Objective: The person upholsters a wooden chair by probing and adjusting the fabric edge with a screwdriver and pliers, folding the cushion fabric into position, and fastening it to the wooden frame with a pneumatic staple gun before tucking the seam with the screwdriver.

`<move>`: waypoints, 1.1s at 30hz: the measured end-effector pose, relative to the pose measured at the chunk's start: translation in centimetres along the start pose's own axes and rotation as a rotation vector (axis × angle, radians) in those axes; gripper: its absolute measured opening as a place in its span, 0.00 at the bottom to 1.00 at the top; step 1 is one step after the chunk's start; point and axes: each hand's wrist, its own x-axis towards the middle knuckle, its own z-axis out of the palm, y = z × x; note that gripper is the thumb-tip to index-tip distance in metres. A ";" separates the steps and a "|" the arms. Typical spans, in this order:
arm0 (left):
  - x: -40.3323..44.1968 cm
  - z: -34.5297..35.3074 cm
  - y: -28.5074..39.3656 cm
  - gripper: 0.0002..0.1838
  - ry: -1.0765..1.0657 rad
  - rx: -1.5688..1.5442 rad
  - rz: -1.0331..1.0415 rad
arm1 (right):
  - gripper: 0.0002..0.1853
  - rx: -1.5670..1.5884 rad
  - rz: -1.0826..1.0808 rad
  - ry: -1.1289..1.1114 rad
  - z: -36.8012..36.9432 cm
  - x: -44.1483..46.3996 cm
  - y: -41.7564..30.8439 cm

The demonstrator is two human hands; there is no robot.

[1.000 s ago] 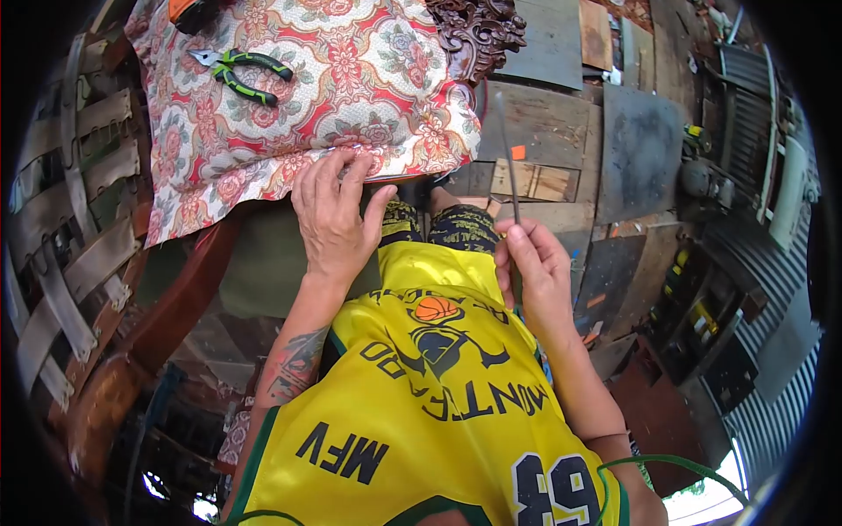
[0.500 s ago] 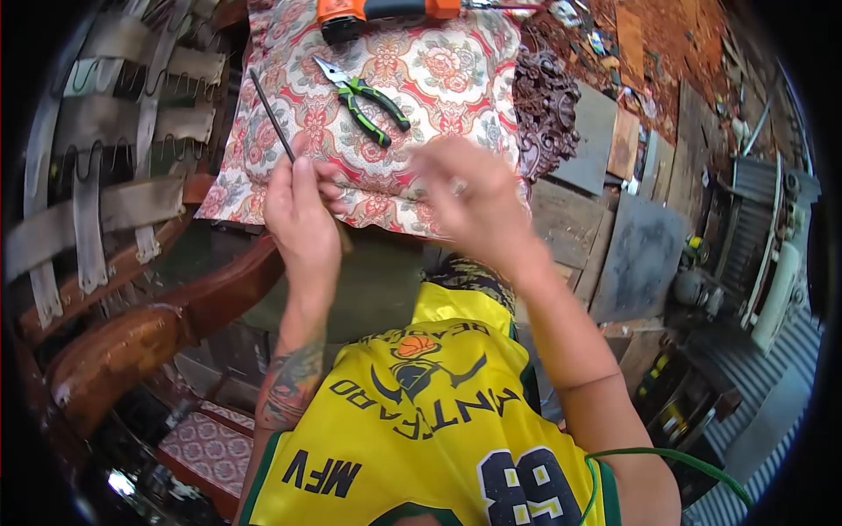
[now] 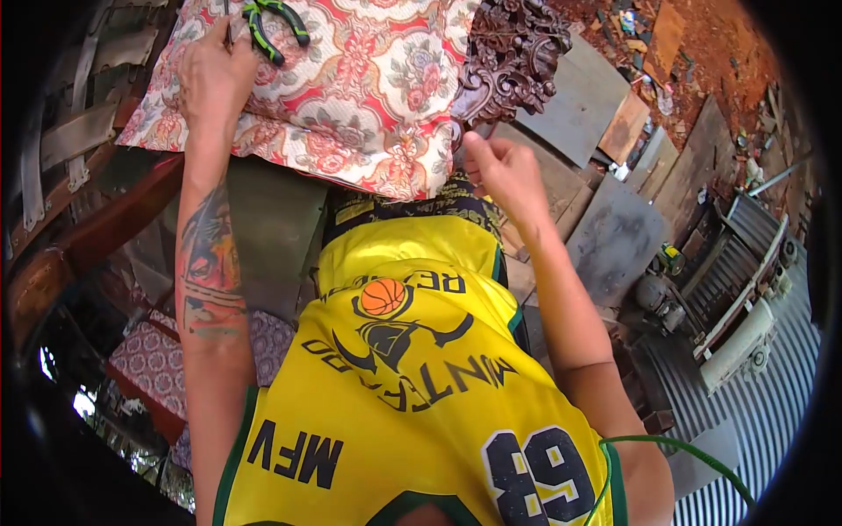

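Left fingers (image 3: 214, 35) around thin rod (image 3: 227, 8)

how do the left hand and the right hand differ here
The left hand is over the floral fabric, beside the green-and-black pliers; the right hand is just past the fabric's edge, near the dark carved wood. The left hand grips a thin dark rod; the right hand has curled fingers, with no held item discernible. Both hands are bare.
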 end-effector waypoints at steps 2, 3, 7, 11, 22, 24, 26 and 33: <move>-1.0 -0.5 0.4 0.28 -0.020 -0.118 -0.084 | 0.28 0.318 0.214 -0.115 0.9 -0.9 -0.2; -1.4 -0.3 0.2 0.28 0.007 -0.117 -0.048 | 0.28 0.329 0.225 -0.134 1.4 -1.0 0.1; -4.1 -0.1 1.2 0.22 0.303 0.030 0.206 | 0.26 0.069 -0.099 0.030 1.8 -0.4 -0.2; -9.8 -2.9 6.4 0.12 0.259 -0.112 0.302 | 0.23 0.005 -0.088 -0.019 1.6 0.5 -2.0; -19.1 -4.3 14.1 0.20 -0.259 -0.238 0.369 | 0.22 -0.090 -0.119 -0.098 0.8 1.9 -2.1; -19.4 -4.2 13.3 0.21 -0.267 -0.243 0.374 | 0.21 -0.087 -0.109 -0.092 0.8 1.9 -2.4; -19.4 -4.1 12.6 0.22 -0.278 -0.252 0.386 | 0.20 -0.085 -0.127 -0.108 1.0 2.4 -2.3; -18.8 -4.1 12.1 0.22 -0.317 -0.304 0.394 | 0.20 -0.067 -0.179 -0.161 1.1 3.1 -1.7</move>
